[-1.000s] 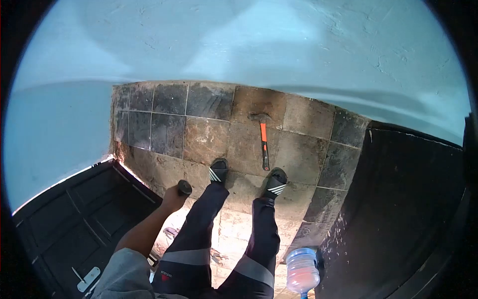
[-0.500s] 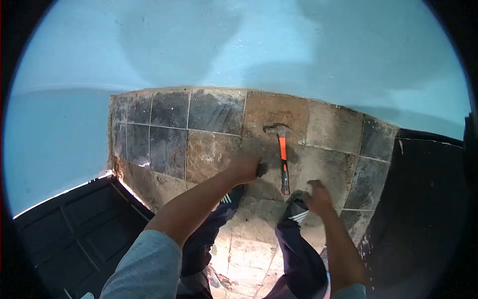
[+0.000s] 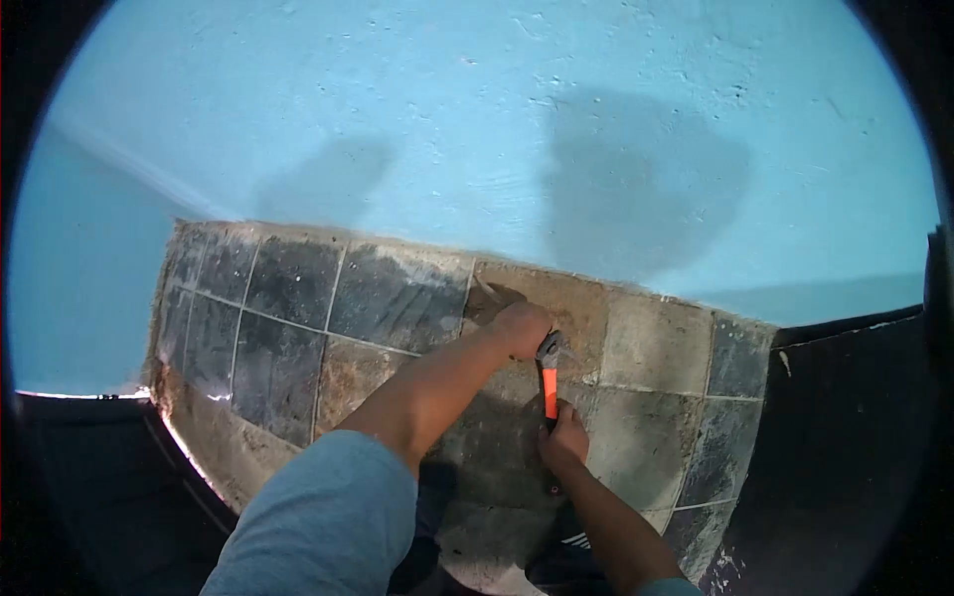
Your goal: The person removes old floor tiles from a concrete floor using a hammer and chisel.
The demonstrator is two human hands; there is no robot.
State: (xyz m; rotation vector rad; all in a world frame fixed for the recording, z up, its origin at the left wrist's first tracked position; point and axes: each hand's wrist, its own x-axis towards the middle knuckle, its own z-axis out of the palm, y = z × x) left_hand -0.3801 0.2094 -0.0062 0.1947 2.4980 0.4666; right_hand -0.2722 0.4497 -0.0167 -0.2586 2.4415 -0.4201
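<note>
My left hand [image 3: 523,331] is closed around a chisel [image 3: 486,290], whose thin metal end points up and left over the brown bare patch [image 3: 574,310] by the wall; most of the tool is hidden in the fist. My right hand [image 3: 565,439] grips a claw hammer [image 3: 551,389] by its orange and black handle. The hammer's dark head overlaps the edge of my left fist in this view.
Dark square floor tiles [image 3: 290,283] run along the foot of a light blue wall [image 3: 427,119]. Paler, dusty tiles [image 3: 656,348] lie to the right. Dark panels stand at the lower left [image 3: 89,477] and on the right [image 3: 855,447].
My right hand has picked up the hammer from the floor. My left hand has moved forward towards the wall with the chisel. The view has tilted up.
</note>
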